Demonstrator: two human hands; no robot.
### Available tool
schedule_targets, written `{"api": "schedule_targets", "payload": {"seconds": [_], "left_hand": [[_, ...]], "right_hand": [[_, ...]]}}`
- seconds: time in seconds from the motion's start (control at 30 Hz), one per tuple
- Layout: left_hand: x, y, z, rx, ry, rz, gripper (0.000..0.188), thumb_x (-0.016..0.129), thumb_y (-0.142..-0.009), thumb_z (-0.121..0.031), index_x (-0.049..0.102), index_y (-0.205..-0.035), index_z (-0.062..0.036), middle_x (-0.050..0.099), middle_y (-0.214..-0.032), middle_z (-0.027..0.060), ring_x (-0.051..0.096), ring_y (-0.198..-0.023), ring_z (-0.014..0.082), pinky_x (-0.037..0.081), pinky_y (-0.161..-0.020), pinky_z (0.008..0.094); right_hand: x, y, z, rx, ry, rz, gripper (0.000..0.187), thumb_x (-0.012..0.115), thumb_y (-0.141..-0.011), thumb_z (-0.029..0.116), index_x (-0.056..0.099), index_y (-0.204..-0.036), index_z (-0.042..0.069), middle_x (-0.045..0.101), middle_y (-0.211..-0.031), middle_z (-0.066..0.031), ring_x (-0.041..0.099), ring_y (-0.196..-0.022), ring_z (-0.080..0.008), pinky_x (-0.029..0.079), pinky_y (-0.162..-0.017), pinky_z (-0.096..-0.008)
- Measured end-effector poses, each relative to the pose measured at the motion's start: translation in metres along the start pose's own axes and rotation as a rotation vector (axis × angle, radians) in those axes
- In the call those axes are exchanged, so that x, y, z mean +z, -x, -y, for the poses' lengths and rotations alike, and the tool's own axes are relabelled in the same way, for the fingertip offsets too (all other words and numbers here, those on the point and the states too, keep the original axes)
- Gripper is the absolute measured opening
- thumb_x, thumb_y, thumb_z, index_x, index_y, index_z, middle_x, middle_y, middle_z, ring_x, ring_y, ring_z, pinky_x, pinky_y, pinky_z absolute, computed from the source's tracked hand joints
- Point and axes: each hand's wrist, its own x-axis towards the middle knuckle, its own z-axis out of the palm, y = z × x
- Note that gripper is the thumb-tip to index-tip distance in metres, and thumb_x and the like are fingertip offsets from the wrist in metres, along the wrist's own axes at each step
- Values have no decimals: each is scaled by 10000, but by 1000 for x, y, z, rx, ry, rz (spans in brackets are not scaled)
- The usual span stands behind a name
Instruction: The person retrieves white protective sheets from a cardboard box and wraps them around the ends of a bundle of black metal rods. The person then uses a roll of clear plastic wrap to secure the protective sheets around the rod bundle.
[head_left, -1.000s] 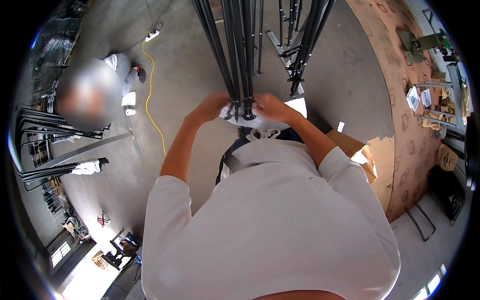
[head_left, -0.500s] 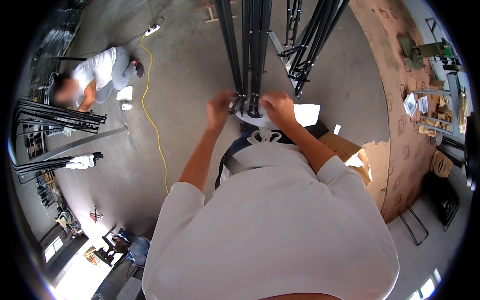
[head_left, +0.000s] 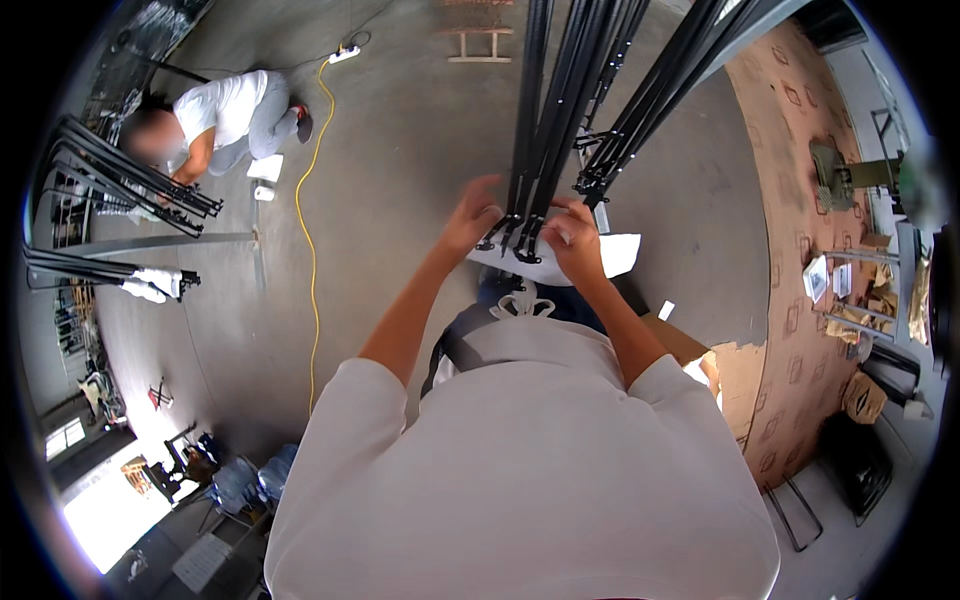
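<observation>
A bundle of long black metal tubes point(head_left: 545, 130) with small end fittings hangs down in front of me, its lower ends between my hands. My left hand point(head_left: 472, 222) is at the left side of these ends, fingers apart and stretched, slightly blurred. On the right side is my right hand point(head_left: 577, 240), its thumb and fingers spread close to the fittings; whether they touch is hard to see. Under the tube ends lies a white sheet point(head_left: 620, 254), partly hidden by my right hand. A second bundle of black tubes point(head_left: 645, 105) stands just to the right.
Far left, a person point(head_left: 225, 115) crouches beside racked black tubes point(head_left: 130, 185). A yellow cable point(head_left: 304, 220) crosses the floor to a power strip point(head_left: 344, 53). Brown cardboard sheeting point(head_left: 790, 230) runs along the right, with an opened cardboard piece point(head_left: 738, 385) near my right side.
My fingers have loosened from the tube ends and spread apart. The view has shifted, so tubes and hands appear farther right and lower.
</observation>
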Motion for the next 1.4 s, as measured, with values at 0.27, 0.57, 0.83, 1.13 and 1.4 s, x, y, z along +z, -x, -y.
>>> {"api": "schedule_targets", "payload": {"seconds": [0.27,0.57,0.83,1.13,1.4], "left_hand": [[-10,-17,4,37,-159,211,202,491,-833,-76,506,-1017,8,548,-867,20,486,-809,87,401,-742,236],[-19,-52,-5,-99,-382,545,251,530,-808,-68,523,-1056,-32,575,-921,38,522,-878,115,408,-794,260],[20,-116,17,327,-90,224,303,531,-722,34,558,-1015,-34,604,-977,87,558,-929,185,424,-803,296],[20,-79,51,79,-188,529,232,541,-814,-220,585,-976,-60,616,-906,96,563,-867,182,414,-793,297],[22,-43,18,49,-301,307,193,551,-777,-80,598,-962,-49,627,-828,77,572,-743,153,451,-702,283]], "right_hand": [[-4,-19,-13,319,-399,315,534,637,-705,8,368,-1165,49,550,-980,-115,531,-945,-199,433,-800,-314],[-22,-54,-4,531,-687,493,275,595,-693,42,614,-967,39,616,-951,-48,547,-923,-155,393,-860,-269],[-43,-49,-11,582,-606,440,210,634,-727,40,558,-921,15,610,-943,-105,567,-924,-209,411,-848,-306],[-43,-37,-14,754,-539,564,365,683,-684,68,566,-1029,54,591,-979,-59,523,-935,-159,381,-838,-285],[-21,-16,-44,746,-453,650,487,707,-657,104,545,-1113,56,593,-957,-23,515,-902,-133,375,-831,-269]]}}
